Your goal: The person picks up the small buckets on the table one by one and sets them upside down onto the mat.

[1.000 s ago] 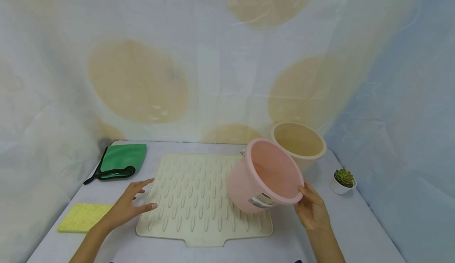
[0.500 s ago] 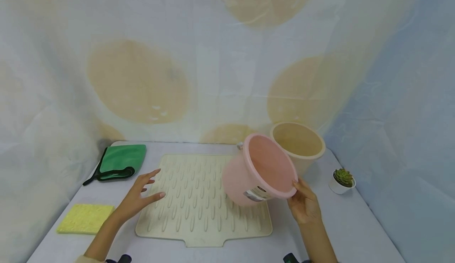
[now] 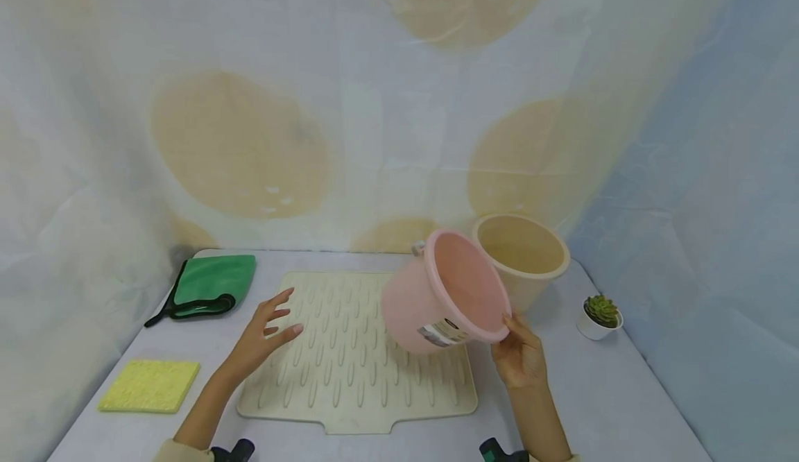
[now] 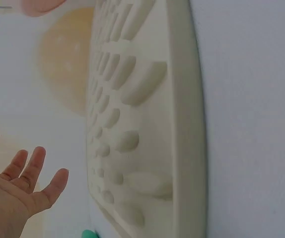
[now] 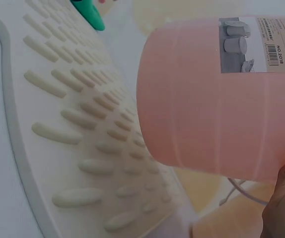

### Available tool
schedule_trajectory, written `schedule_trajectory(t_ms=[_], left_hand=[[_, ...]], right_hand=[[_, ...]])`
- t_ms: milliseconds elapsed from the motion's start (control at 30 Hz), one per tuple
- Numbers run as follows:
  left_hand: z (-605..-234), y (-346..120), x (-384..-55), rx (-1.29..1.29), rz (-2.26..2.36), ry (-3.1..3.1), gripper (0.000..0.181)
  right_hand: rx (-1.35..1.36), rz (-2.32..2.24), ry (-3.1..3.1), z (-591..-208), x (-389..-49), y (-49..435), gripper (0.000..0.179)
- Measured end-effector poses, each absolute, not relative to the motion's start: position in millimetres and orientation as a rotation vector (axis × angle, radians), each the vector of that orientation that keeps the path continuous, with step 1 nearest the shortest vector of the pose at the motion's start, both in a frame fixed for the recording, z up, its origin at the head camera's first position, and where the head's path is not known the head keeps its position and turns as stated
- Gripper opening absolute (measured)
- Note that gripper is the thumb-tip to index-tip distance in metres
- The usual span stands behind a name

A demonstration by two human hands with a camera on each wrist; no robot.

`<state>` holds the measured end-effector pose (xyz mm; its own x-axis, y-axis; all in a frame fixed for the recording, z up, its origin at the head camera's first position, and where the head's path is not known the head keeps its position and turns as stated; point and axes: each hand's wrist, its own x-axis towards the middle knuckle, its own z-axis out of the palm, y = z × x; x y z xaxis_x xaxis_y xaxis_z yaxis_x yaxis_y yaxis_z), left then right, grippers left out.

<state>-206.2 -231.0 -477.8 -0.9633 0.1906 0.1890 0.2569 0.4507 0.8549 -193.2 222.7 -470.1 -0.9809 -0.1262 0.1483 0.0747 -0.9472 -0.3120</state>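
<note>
A pink bucket (image 3: 412, 306) with a paper label is held tilted above the right part of a cream ridged mat (image 3: 356, 424), its mouth turned up and to the right. My right hand (image 3: 521, 358) grips the bucket's rim at its lower right side. In the right wrist view the bucket's side (image 5: 197, 109) fills the right, with my thumb (image 5: 284, 198) at its rim end. My left hand (image 3: 259, 340) hovers over the mat's left side, fingers spread and holding nothing; the left wrist view shows these fingers (image 4: 35, 168) apart from the mat (image 4: 187, 124).
A cream bucket (image 3: 524, 281) stands behind the pink one at the back right. A small potted succulent (image 3: 600, 318) sits at the right edge. At left lie a folded green cloth with black trim (image 3: 215, 280) and a yellow sponge (image 3: 150, 386). Patterned sheeting hangs behind.
My right hand has carried the pink bucket left and slightly up, tilting it a little more. My left hand has moved right, in over the mat and toward the bucket.
</note>
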Motion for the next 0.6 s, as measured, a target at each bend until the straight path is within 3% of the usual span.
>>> schedule_trajectory(t_ms=[600], left_hand=[[-477,-196,-215,-0.362,-1.752,-2.531,0.067]], right_hand=[[-0.155,-3.008,0.264,-474,-201,203,0.038]])
